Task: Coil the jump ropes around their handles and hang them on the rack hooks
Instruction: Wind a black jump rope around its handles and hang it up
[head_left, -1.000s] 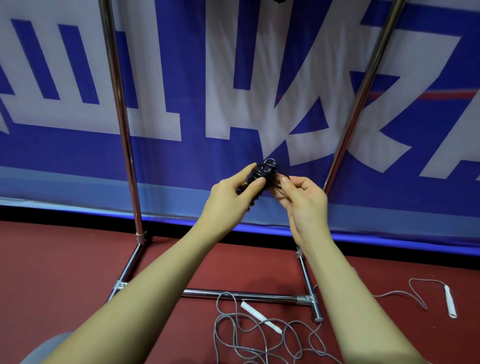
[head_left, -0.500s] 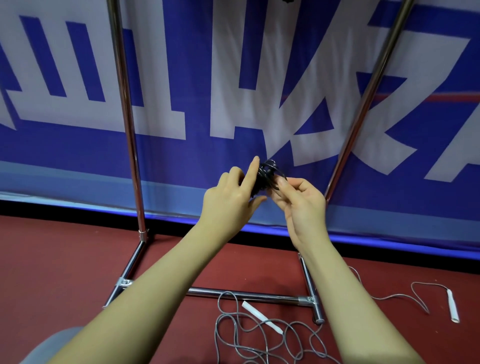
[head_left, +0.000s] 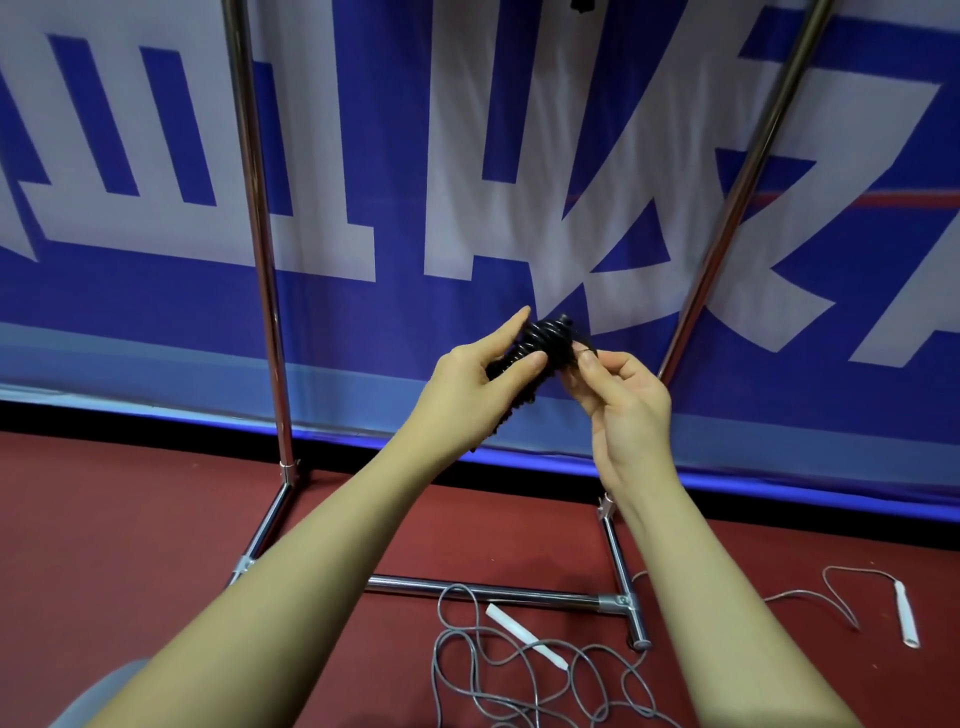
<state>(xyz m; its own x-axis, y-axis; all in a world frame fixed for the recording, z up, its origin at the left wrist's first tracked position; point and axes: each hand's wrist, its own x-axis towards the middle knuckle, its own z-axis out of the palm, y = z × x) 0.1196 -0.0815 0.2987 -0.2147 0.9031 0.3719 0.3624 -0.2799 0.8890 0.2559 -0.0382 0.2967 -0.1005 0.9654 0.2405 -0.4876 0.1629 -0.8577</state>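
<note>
Both hands hold the black jump rope (head_left: 545, 345), which is coiled into a tight bundle around its handles and raised in front of the banner. Left hand (head_left: 470, 387): thumb and forefinger curled round the bundle from the left, thumb laid across the coils, forefinger reaching up along its far side. Right hand (head_left: 626, 410): fingertips pinch a loose black strand at the bundle's right edge; remaining fingers curled in toward the palm. The lower end of the bundle pokes out below the left palm.

Banner (head_left: 363, 156): blue with large white characters, fills the whole background, bottom edge meeting a dark strip at floor level.

Floor (head_left: 104, 545): dark red, matte.

Rack (head_left: 254, 234): chrome tube frame, two uprights, one left of the hands and one right, the right upright appearing tilted in this wide-angle view. A horizontal base bar joins two floor feet. Hooks not visible; top of rack out of view.

Grey jump rope (head_left: 467, 670): lies loose and tangled on the floor just in front of the base bar, uncoiled. One white handle (head_left: 524, 636) rests among the loops; the second white handle (head_left: 906, 613) lies well apart to the right, cord trailing back toward the tangle.

Grey rounded object at bottom left corner, partly hidden by left forearm; cannot identify.
</note>
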